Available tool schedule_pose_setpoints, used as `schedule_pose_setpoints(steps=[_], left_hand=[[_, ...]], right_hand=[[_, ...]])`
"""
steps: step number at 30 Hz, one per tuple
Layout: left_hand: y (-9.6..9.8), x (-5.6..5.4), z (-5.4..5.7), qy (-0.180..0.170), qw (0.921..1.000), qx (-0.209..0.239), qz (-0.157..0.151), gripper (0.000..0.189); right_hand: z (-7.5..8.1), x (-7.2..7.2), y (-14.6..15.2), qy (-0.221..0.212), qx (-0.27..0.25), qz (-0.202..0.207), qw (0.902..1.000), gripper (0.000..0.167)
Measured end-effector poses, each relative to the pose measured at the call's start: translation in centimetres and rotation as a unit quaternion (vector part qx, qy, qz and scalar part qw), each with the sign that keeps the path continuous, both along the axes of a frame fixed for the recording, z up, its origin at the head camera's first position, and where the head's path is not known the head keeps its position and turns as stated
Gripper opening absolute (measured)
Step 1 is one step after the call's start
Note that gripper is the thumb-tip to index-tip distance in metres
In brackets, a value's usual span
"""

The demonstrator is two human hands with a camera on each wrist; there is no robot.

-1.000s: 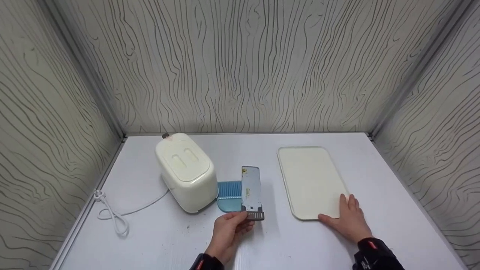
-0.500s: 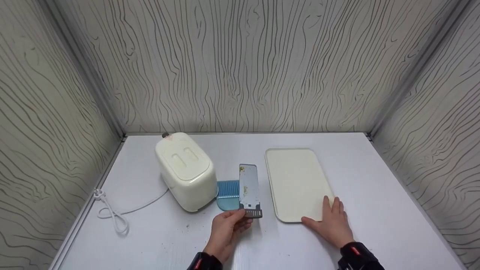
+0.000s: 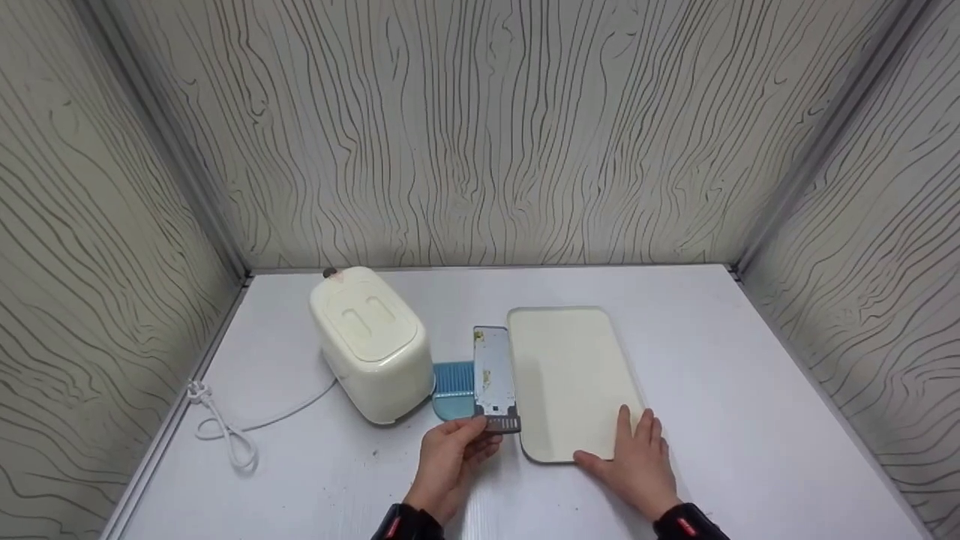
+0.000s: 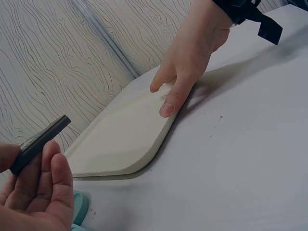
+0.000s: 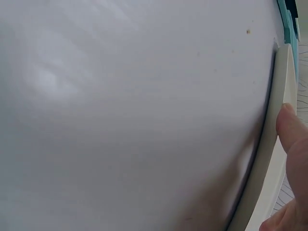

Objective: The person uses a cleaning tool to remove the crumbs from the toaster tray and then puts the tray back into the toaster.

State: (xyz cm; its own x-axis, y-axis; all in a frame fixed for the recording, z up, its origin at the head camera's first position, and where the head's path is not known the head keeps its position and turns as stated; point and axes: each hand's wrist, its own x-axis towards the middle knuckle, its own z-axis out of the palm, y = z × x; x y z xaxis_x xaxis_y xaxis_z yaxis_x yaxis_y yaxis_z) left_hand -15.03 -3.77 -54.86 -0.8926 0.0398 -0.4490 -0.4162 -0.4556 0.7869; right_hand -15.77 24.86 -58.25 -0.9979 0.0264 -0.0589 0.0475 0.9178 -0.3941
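in the head view, your left hand [image 3: 452, 463] pinches the dark, slotted end of a flat grey metal plate [image 3: 491, 375], its surface flecked yellow-brown. the plate hides part of a blue, ribbed plastic piece [image 3: 454, 405]. just beside the plate, a smooth, cream, round-cornered rectangular board [image 3: 566, 382] lies on the white table [image 3: 720, 375]; your right hand [image 3: 637, 466] rests spread fingers on its near right corner. a glossy cream rounded box [image 3: 379, 349] stands left, its underside unseen.

in the left wrist view, the plate is nearly edge-on, its face hard to read; your right thumb presses the board's rim.

in the right wrist view, the frame cuts off board and hand; most fingers are hidden.
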Motion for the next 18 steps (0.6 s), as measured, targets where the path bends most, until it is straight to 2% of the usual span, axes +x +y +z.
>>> schedule_pose_setpoints(steps=[9,18], left_hand=[[-0.2,0.1,0.1,-0.002,1.0,0.002,0.001,0.032],[-0.5,0.1,0.0,0.012,0.9999,0.003,0.0,0.034]], right_hand=[[-0.4,1.5,-1.4,-0.016,-0.004,-0.005,0.9998,0.127],[-0.3,2.1,-2.0,-0.026,-0.003,-0.005,0.9996,0.127]])
